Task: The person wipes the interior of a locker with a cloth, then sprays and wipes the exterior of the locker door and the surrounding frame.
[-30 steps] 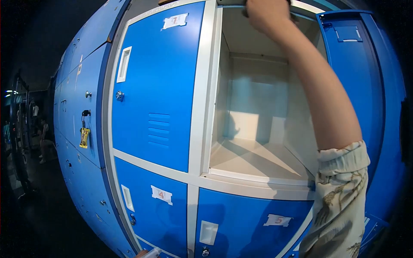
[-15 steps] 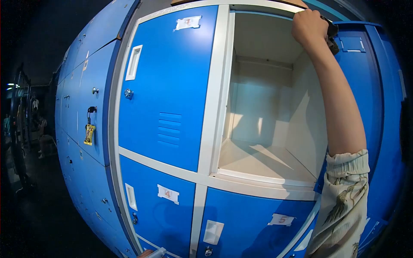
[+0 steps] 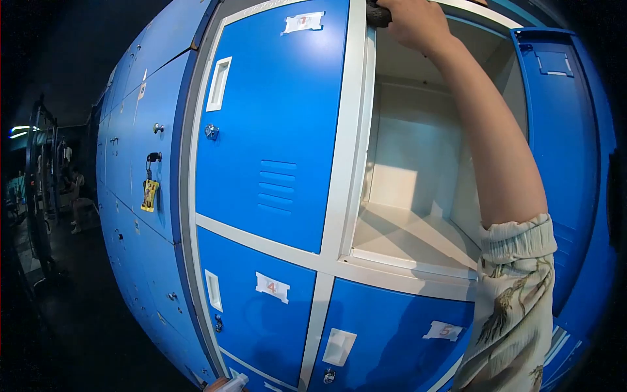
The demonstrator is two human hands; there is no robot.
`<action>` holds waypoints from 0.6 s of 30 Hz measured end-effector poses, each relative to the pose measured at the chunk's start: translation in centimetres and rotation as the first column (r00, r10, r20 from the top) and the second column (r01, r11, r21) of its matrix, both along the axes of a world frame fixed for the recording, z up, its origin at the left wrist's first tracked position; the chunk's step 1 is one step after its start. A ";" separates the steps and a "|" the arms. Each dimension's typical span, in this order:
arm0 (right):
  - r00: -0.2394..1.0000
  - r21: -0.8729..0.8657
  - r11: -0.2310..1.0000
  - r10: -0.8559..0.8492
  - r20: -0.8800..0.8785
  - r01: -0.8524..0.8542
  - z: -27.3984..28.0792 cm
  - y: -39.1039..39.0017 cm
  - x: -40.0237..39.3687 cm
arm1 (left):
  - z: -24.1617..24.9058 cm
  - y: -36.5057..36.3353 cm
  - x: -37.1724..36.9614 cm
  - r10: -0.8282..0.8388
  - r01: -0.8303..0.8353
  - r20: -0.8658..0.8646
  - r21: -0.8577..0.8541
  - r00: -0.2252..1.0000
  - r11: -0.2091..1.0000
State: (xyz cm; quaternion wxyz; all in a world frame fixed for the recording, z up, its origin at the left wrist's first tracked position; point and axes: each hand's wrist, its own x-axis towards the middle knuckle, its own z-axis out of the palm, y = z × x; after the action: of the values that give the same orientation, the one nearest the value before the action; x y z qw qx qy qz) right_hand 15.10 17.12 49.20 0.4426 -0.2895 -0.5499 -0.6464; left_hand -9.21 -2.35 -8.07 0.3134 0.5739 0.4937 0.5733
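Observation:
My right hand (image 3: 418, 25) is closed on a dark, bunched cloth (image 3: 378, 14) at the top left corner of the open locker (image 3: 408, 157). The cloth touches the white frame (image 3: 356, 85) there, and the forearm crosses in front of the opening. Pale walls and a bare floor show inside. The blue door (image 3: 562, 163) of this locker stands swung out to the right. At the bottom edge, a small part of my left hand (image 3: 215, 385) is in view, with a whitish translucent thing (image 3: 234, 383) in it, mostly cut off.
Shut blue doors surround the opening: one to the left (image 3: 274, 137), door 4 (image 3: 255, 307) and door 5 (image 3: 392, 333) below. Further left, an older locker bank (image 3: 137, 215) has a key with a yellow tag (image 3: 149, 196) hanging from a lock. A dark room lies beyond.
My right hand has moved left with the cloth, from the opening's top right corner to its top left. The view has shifted slightly. My left hand stays low at the bottom edge.

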 end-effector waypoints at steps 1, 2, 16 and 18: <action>1.000 -0.020 1.000 -0.002 0.003 0.002 -0.5 -0.6 0.2 | 0.0 -0.2 0.1 -0.009 0.009 0.019 0.006 1.000 1.000; 1.000 -0.040 0.999 -0.005 0.006 0.005 -0.9 -1.1 0.2 | -0.1 -0.2 0.0 -0.012 0.012 0.009 0.012 1.000 1.000; 0.899 -0.107 0.895 -0.437 -0.026 0.432 -15.3 -2.7 -2.3 | 0.5 -0.8 1.1 -0.084 0.086 -0.061 0.037 0.995 0.996; 0.816 -0.174 0.804 -0.578 -0.001 0.569 -20.0 -4.4 -3.6 | 1.7 -1.0 1.8 -0.062 0.073 -0.132 0.079 0.989 0.994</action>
State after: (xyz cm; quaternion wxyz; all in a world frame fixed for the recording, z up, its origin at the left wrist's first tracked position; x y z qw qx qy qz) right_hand 11.46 12.70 29.19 0.2158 -0.4948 -0.4765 -0.6939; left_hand -7.39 -3.32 -6.33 0.2758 0.6387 0.4690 0.5441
